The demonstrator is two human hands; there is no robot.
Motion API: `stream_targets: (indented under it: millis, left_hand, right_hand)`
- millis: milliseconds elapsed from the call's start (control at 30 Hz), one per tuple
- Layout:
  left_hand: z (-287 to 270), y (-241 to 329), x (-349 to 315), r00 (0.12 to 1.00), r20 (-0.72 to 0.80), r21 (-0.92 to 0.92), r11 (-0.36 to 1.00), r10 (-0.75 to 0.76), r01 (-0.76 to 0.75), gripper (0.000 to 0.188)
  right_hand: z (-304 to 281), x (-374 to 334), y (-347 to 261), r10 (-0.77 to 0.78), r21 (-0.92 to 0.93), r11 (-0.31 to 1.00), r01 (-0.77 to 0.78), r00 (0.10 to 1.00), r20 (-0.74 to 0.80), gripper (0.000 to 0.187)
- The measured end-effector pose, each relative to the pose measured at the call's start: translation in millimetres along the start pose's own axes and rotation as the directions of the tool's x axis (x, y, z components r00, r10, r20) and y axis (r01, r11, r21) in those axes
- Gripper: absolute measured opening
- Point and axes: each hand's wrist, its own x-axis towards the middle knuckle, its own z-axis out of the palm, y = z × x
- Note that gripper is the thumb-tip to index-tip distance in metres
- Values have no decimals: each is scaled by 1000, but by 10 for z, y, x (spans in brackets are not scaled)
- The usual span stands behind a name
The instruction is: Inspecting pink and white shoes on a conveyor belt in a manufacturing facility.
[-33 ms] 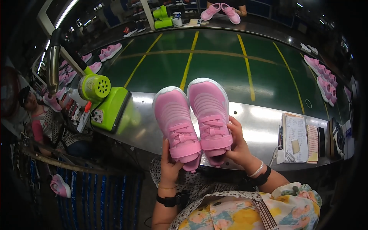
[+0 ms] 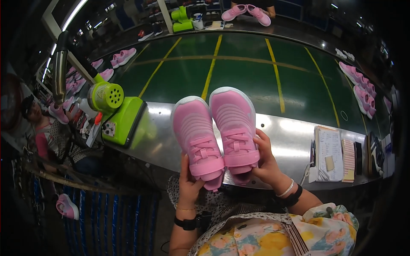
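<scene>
A pair of pink sneakers with white soles hangs in front of me over the metal edge of the bench, toes pointing away. My left hand [image 2: 189, 181] is closed around the heel end of the left sneaker [image 2: 197, 136]. Around the heel side of the right sneaker [image 2: 233, 123], my right hand [image 2: 267, 164] is closed, its thumb near the opening. The sneakers touch along their heel halves and part at the toes. Each has crossed pink laces and a wide pink strap. My palms are partly hidden.
Beyond the metal ledge [image 2: 284, 138] runs a green conveyor belt [image 2: 239, 77] with yellow lines. A lime-green machine [image 2: 124, 121] stands left; papers [image 2: 329, 153] and dark sandals [image 2: 376, 155] lie right. Pink sneakers [image 2: 363, 100] line the belt's right side. A person [image 2: 47, 136] sits at left.
The pair of pink sneakers held by a person across the belt has spread very slightly apart. My hands and the sneakers in them stay practically still.
</scene>
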Motion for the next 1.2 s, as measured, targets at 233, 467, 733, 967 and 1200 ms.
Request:
stream_targets:
  millis: [233,467,733,967,1200]
  left_hand:
    - [-104,-26,27,991,52,221,967,121,-130,85]
    - [-45,155,50,974,60,507,834,217,-217,80]
    - [319,528,170,984,62,957,269,168,-106,60]
    - [96,561,484,993,-119,831,547,-2,101,48]
    - [-213,243,521,887,-66,7,889,-457,459,44]
  right_hand:
    - [-19,32,-71,-95,-205,975,87,995,-28,77]
    - [-36,29,-206,-150,-389,913,121,988,-46,75]
    - [93,87,-400,57,-843,534,-59,998,-34,70]
    - [-164,364,-376,175,-661,724,-197,979,-100,44]
    - [-429,363,-4,589,-69,808,-585,804,81,47]
